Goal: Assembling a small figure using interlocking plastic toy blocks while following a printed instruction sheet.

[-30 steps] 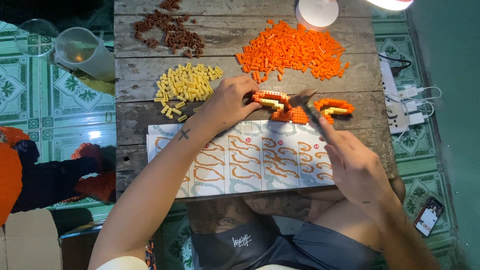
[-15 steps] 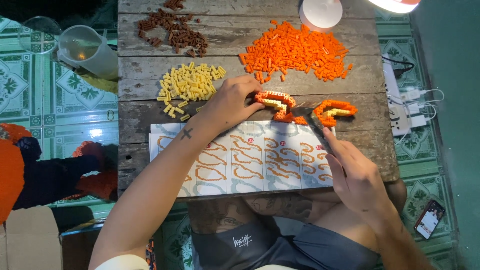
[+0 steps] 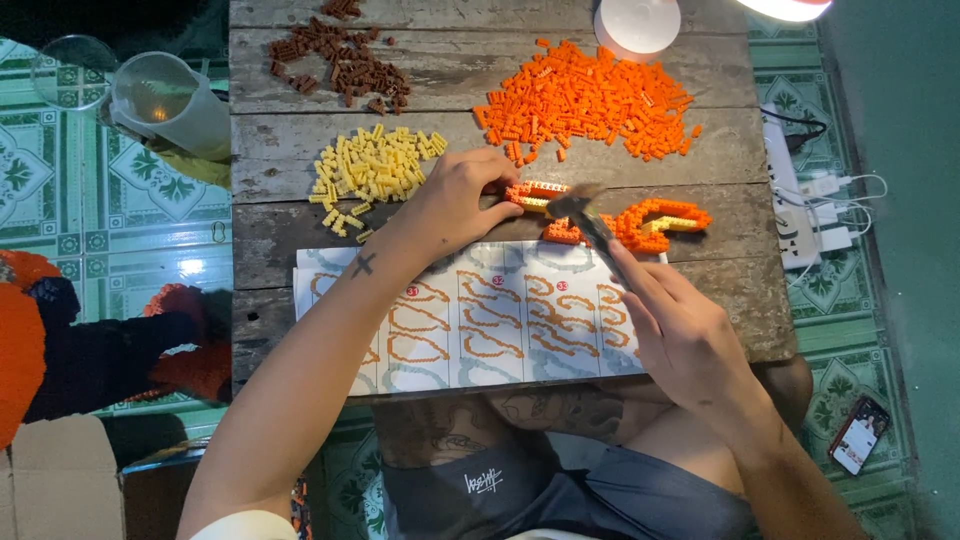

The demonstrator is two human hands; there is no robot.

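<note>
The orange curved piece (image 3: 535, 193) is pinned on the surface by the left hand (image 3: 455, 205). A small hammer (image 3: 590, 222) is pinched in the right hand (image 3: 680, 335); a hard tap could scatter bricks.

Home: patterned floor tiles (image 3: 70, 190), plank table (image 3: 280, 240)

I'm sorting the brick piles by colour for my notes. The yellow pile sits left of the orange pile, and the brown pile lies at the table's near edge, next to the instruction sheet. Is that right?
Not quite. The head view shows the brown pile at the table's far edge, beyond the yellow pile, well away from the instruction sheet. The yellow pile does sit left of the orange pile.
</note>
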